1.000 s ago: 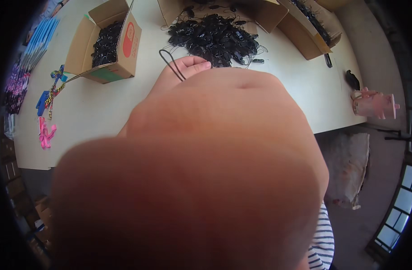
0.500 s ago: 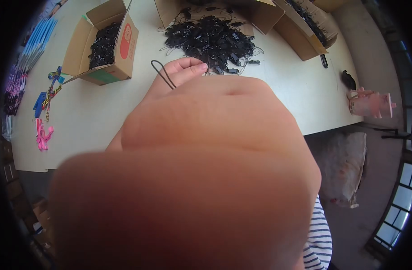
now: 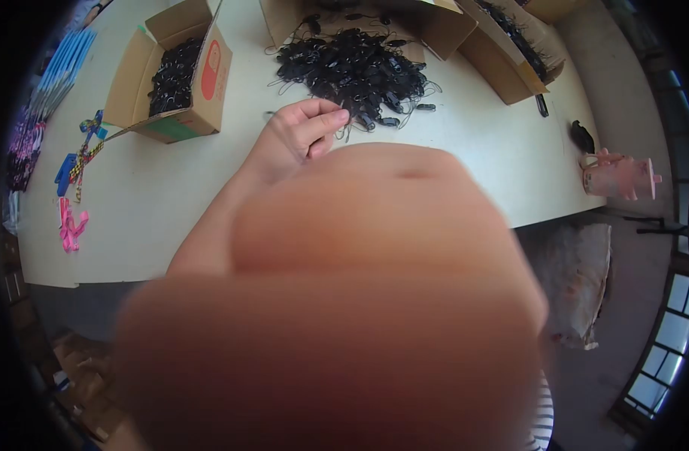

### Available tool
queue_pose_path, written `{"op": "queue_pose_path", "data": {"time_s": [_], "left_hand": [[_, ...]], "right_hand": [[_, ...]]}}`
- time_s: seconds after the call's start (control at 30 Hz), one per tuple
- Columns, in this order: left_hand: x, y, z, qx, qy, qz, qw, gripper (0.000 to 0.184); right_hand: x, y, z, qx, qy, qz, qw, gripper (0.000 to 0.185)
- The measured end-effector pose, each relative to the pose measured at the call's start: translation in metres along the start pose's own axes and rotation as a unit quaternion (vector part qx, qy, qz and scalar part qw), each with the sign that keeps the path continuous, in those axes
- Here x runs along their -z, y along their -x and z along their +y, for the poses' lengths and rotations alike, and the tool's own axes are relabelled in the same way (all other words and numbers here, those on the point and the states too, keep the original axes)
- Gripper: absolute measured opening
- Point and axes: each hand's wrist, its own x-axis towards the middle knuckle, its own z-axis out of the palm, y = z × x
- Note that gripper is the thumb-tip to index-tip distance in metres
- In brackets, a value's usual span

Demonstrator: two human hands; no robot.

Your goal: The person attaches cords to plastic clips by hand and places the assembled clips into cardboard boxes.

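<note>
My left hand [image 3: 303,131] reaches over the table beside a heap of small black pieces with thin cord loops [image 3: 359,71]. Its thumb and forefinger are pinched together at the near edge of the heap. A thin cord shows just below the fingertips; whether it is in the pinch is unclear. My right hand [image 3: 382,218] is very close to the camera, large and blurred, and blocks the lower middle of the view. Its fingers cannot be made out, nor anything it may hold.
An open carton [image 3: 213,83] of black pieces stands at left. Another carton [image 3: 502,71] is at upper right. Colourful straps [image 3: 81,158] and a pink clip-like thing [image 3: 72,225] lie at the left edge. A pink cup [image 3: 623,177] sits near the right edge.
My right hand has shifted slightly down and right, uncovering more of my left hand and wrist. The dark cord loop seen by the left wrist is mostly out of sight.
</note>
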Motion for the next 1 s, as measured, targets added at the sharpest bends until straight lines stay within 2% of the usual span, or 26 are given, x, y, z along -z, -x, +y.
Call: {"op": "queue_pose_path", "data": {"time_s": [0.07, 0.17, 0.3, 0.33, 0.4, 0.87, 0.93, 0.97, 1.0], "left_hand": [[-0.006, 0.002, -0.005, -0.009, -0.018, 0.042, 0.999, 0.016], [-0.007, 0.002, -0.005, -0.034, -0.030, 0.039, 0.998, 0.017], [-0.008, 0.005, -0.001, -0.022, 0.000, 0.021, 1.000, 0.018], [-0.009, 0.005, 0.001, -0.018, -0.012, 0.021, 1.000, 0.011], [-0.006, 0.004, 0.000, -0.026, -0.023, 0.016, 0.999, 0.011], [-0.005, 0.003, 0.000, -0.020, -0.020, 0.028, 0.999, 0.011], [-0.004, 0.003, -0.002, -0.026, -0.008, 0.015, 1.000, 0.011], [-0.005, 0.002, 0.000, -0.023, -0.010, 0.016, 1.000, 0.011], [-0.005, 0.002, 0.000, -0.019, -0.011, 0.017, 1.000, 0.012]], "right_hand": [[0.029, 0.010, -0.024, 0.014, 0.022, 0.014, 1.000, 0.024], [0.060, 0.020, -0.050, 0.031, 0.089, 0.078, 0.992, 0.023], [0.072, 0.025, -0.069, 0.040, 0.176, 0.173, 0.968, 0.022], [0.073, 0.025, -0.072, 0.044, 0.192, 0.193, 0.961, 0.021], [0.073, 0.024, -0.077, 0.050, 0.212, 0.231, 0.948, 0.020], [0.070, 0.008, -0.072, 0.103, 0.291, 0.288, 0.906, 0.016], [0.066, 0.008, -0.058, 0.129, 0.327, 0.330, 0.876, 0.016], [0.059, 0.009, -0.043, 0.164, 0.299, 0.401, 0.850, 0.014], [0.065, 0.017, -0.034, 0.068, 0.300, 0.389, 0.869, 0.019]]}}
